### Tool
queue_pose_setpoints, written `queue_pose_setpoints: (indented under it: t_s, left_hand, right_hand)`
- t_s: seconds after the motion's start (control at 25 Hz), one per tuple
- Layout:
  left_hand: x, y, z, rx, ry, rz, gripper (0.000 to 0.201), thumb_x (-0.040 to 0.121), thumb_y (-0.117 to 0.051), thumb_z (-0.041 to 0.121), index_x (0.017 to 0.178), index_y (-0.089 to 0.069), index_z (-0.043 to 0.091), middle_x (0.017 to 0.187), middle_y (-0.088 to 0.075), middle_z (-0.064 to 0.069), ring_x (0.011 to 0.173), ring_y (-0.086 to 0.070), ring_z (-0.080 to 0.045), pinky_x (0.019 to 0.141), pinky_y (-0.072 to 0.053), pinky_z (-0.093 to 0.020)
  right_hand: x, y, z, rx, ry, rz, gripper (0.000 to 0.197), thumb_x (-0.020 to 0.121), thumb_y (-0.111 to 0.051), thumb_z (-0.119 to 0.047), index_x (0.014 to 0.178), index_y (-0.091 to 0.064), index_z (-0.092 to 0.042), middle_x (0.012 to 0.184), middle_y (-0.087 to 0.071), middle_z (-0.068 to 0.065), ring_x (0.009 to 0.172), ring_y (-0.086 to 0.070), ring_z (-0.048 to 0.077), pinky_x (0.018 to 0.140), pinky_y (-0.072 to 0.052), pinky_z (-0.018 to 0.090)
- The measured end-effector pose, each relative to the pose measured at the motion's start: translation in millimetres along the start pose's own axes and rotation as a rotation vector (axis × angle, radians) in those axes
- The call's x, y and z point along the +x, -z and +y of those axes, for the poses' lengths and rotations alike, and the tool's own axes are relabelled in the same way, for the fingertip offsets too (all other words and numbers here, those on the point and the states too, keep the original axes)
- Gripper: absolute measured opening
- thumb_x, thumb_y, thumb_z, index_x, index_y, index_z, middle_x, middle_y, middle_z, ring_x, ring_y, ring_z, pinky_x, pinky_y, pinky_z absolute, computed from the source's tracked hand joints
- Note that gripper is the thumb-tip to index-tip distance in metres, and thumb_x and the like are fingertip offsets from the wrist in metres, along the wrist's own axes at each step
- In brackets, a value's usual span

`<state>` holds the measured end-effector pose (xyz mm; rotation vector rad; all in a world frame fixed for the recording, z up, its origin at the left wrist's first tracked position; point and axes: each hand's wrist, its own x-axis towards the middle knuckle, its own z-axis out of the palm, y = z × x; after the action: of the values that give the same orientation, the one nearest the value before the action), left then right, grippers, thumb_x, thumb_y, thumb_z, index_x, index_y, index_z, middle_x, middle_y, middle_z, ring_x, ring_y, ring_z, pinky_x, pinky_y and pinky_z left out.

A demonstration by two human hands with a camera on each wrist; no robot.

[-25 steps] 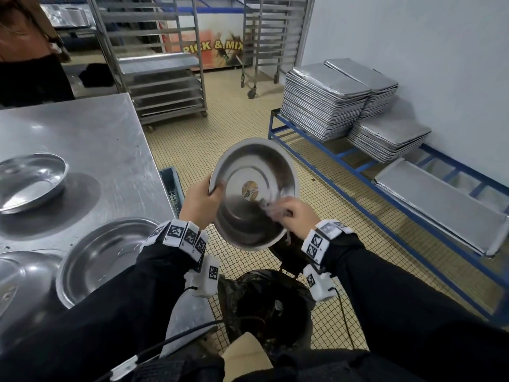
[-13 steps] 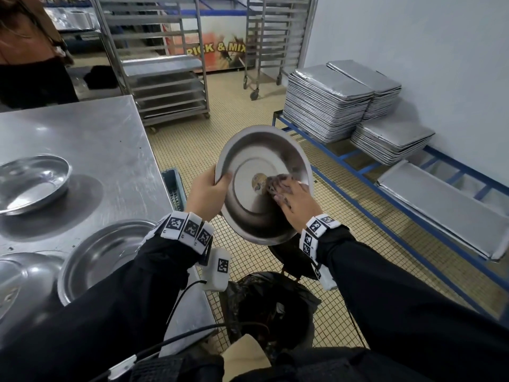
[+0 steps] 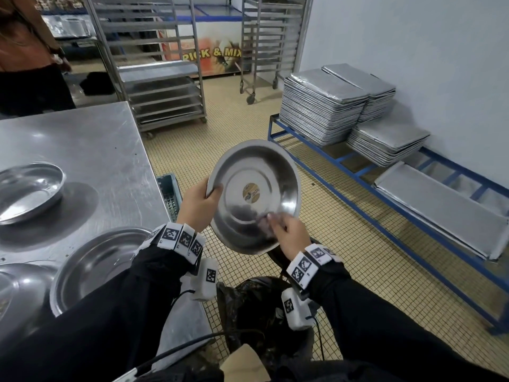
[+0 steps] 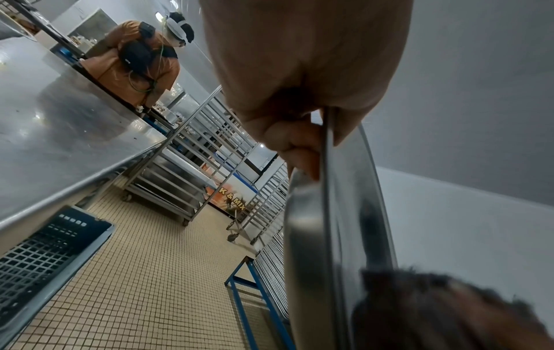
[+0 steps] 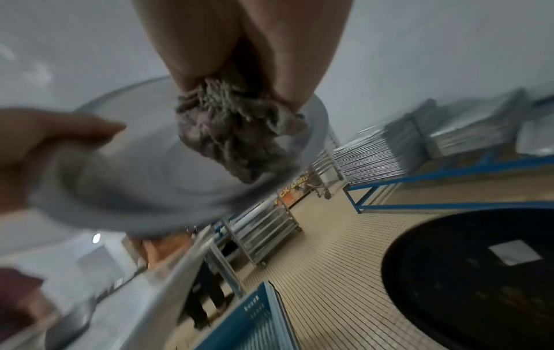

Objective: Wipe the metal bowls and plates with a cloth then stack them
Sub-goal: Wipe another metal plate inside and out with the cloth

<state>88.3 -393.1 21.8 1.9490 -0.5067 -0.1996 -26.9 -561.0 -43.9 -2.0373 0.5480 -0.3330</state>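
I hold a round metal bowl (image 3: 254,194) tilted up over the floor, its inside facing me, with a round sticker at its centre. My left hand (image 3: 199,206) grips its left rim (image 4: 326,189), thumb inside. My right hand (image 3: 286,232) clutches a crumpled grey-brown cloth (image 5: 237,139) against the bowl's lower inside wall. In the head view the cloth (image 3: 263,223) is mostly hidden by my fingers. On the steel table (image 3: 91,150) lie a deep bowl (image 3: 30,191), a wide plate (image 3: 93,266) and another dish (image 3: 16,293) at the left edge.
A black-lined bin (image 3: 264,312) stands below my hands. A blue crate (image 3: 169,197) sits beside the table. Stacked baking trays (image 3: 322,106) rest on a blue low rack (image 3: 358,188) at the right. Wheeled tray racks (image 3: 162,78) stand behind; another person (image 3: 27,56) stands far left.
My right hand with the cloth has slid from the bowl's centre down to its lower right wall, uncovering the sticker. The bowl has tipped slightly; my left hand keeps its grip.
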Motion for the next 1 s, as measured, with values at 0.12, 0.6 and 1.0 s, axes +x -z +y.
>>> queue_pose_setpoints:
  t_s: [0.12,0.6,1.0]
  left_hand:
    - [-3,1,4,0.004,-0.011,-0.026,0.018,0.100,-0.048,0.031,0.086,-0.059,0.031,0.074,-0.065,-0.004,0.059,-0.061,-0.016,0.054,-0.052,-0.024]
    - [-4,5,20,-0.013,-0.111,0.079,0.022,0.100,-0.048,0.026,0.078,-0.054,0.025,0.067,-0.059,0.000,0.055,-0.053,-0.014,0.054,-0.048,-0.028]
    - [1,-11,24,-0.118,-0.110,0.217,0.019,0.101,-0.045,0.026,0.091,-0.057,0.014,0.068,-0.055,0.005,0.047,-0.050,0.005,0.046,-0.039,-0.011]
  right_hand:
    - [15,17,-20,0.132,-0.012,0.212,0.037,0.095,-0.044,-0.045,0.098,-0.063,-0.014,0.104,-0.064,0.002,0.089,-0.063,0.014,0.076,-0.052,0.024]
    - [17,16,7,-0.551,0.441,-0.088,0.026,0.093,-0.053,-0.017,0.113,-0.064,-0.005,0.126,-0.051,0.007,0.119,-0.043,0.020,0.107,-0.036,0.035]
    - [-17,-3,-25,-0.039,0.316,0.106,0.039,0.097,-0.041,-0.037,0.125,-0.057,-0.015,0.131,-0.050,-0.004,0.113,-0.050,0.005,0.094,-0.044,0.014]
